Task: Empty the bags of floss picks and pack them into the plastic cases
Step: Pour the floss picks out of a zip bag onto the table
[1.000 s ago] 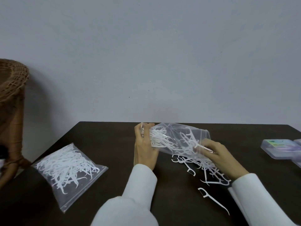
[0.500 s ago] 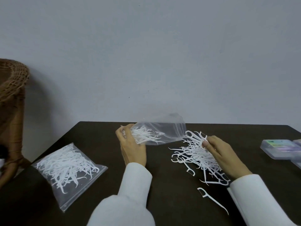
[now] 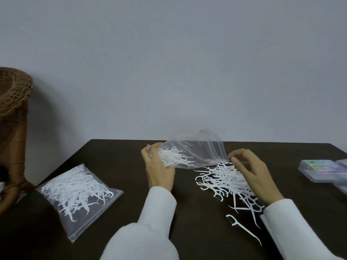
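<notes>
Near the middle of the frame the left hand (image 3: 159, 169) grips the closed bottom end of a clear plastic bag (image 3: 195, 152), its fingers curled round the bunched plastic with the thumb on the near side, so that the bag is held up off the dark table (image 3: 187, 212) and slants toward the right. A small clump of white floss picks (image 3: 174, 158) is left inside, lying against the left fingers at the gripped end; the rest of the bag is see-through and slack. At the bag's open mouth, right of centre, the right hand (image 3: 251, 171) is loosely curled, its thumb and fingertips just touching or just beside the lower corner of the mouth; whether they actually pinch the plastic cannot be told. Directly under that hand and spreading toward the lower right lies a loose pile of picks (image 3: 221, 181) on the table, partly covered by the palm and wrist. One single pick (image 3: 242, 228) lies apart, lower in the frame. In the lower left a second bag (image 3: 78, 192), full of picks, lies flat on the table. At the right edge clear plastic cases (image 3: 319, 169) lie together, lids down. A wicker basket (image 3: 13, 94) stands at the far left edge. Both forearms wear white sleeves (image 3: 159, 207).
</notes>
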Tool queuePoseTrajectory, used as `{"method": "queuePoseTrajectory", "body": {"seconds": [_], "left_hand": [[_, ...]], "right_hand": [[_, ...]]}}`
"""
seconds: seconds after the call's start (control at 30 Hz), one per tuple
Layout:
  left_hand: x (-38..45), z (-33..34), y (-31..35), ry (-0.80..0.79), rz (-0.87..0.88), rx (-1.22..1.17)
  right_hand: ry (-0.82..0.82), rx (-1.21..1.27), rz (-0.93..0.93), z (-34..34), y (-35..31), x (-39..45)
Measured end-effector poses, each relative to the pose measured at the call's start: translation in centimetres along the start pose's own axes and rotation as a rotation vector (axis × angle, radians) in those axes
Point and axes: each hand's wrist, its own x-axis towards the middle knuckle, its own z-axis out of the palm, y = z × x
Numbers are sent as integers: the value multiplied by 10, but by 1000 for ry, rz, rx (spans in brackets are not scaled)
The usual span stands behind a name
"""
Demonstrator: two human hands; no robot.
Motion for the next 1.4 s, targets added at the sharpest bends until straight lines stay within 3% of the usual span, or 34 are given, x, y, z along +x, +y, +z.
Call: {"method": "queuePoseTrajectory", "body": {"seconds": [0.1,0.17,0.4,0.6,0.8,1.0,1.4], "left_hand": [[-6,5,3,-82,93,4],[-9,9,3,-120,146,31],[-9,17,-2,-194,285,125],[-9,13,-1,-161,253,130],[-15,8,5,-221,210,62],[-20,3,11,-237,179,-2],[-7,9,0,-152,223,140]], "right_hand": [[-95,413,95,5,-15,-3],[-124,470,102,8,-16,-4],[181,302,39,6,-11,-2],[341,-170,-132,4,-6,-1],[157,-105,-196,8,-3,-3],[17,38,-143,12,-11,-4],[-38,142,-39,7,-11,-4]]}}
